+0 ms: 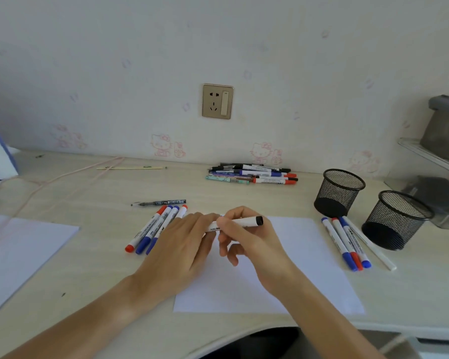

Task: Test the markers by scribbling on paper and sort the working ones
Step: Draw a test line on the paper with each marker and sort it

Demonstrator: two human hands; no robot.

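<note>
Both hands hold one black-capped marker [235,222] over the paper [290,268]: right hand [249,237] pinches barrel, left hand [184,239] at its left end. Prob. uncapping; pull straight w/ steady grip, then scribble on the sheet.

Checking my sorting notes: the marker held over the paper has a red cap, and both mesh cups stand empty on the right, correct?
Not quite: the head view shows the marker in the right hand has a black cap. Both mesh cups look empty.
</note>
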